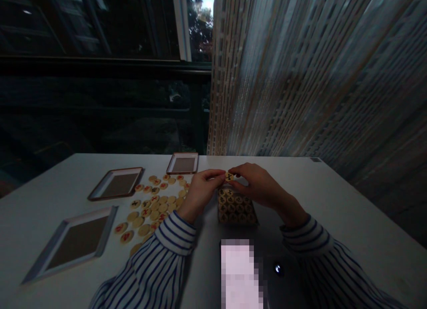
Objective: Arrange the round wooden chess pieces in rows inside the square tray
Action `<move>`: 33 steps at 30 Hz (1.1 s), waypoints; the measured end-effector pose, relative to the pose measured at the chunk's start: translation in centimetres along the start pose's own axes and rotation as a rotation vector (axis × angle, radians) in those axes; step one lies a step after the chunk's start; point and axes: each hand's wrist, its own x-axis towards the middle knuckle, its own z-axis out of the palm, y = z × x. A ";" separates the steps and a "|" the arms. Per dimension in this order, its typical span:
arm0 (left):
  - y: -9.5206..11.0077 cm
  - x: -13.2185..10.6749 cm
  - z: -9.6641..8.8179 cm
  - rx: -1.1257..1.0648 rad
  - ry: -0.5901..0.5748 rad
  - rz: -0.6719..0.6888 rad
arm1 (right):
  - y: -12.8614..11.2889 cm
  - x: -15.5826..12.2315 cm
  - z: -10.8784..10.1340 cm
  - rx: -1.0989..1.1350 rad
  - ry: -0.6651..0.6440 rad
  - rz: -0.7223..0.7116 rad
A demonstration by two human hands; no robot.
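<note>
A round wooden game piece (228,176) with a dark mark is pinched between my left hand (202,190) and my right hand (255,182). Both hands hover just above a small square box (236,206) packed with rows of similar dark-marked pieces. Left of the box, several loose wooden pieces (154,206) with red or dark marks lie scattered on the white table (333,202). Both of my forearms wear striped sleeves.
Three shallow trays or lids lie on the left: a large one (75,243) near me, one (116,183) farther back, a small one (183,163) at the far edge. A curtain (300,73) hangs behind the table; a dark window is at left.
</note>
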 end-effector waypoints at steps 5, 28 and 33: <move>-0.3 0.2 -0.1 -0.001 -0.012 -0.009 | 0.0 0.0 0.0 -0.038 -0.022 0.000; -0.9 0.7 -1.6 0.602 -0.024 0.168 | 1.9 -0.5 0.1 -0.134 -0.231 0.077; -1.0 0.4 -1.8 0.768 -0.035 0.198 | 2.7 -0.9 0.6 -0.188 -0.328 0.072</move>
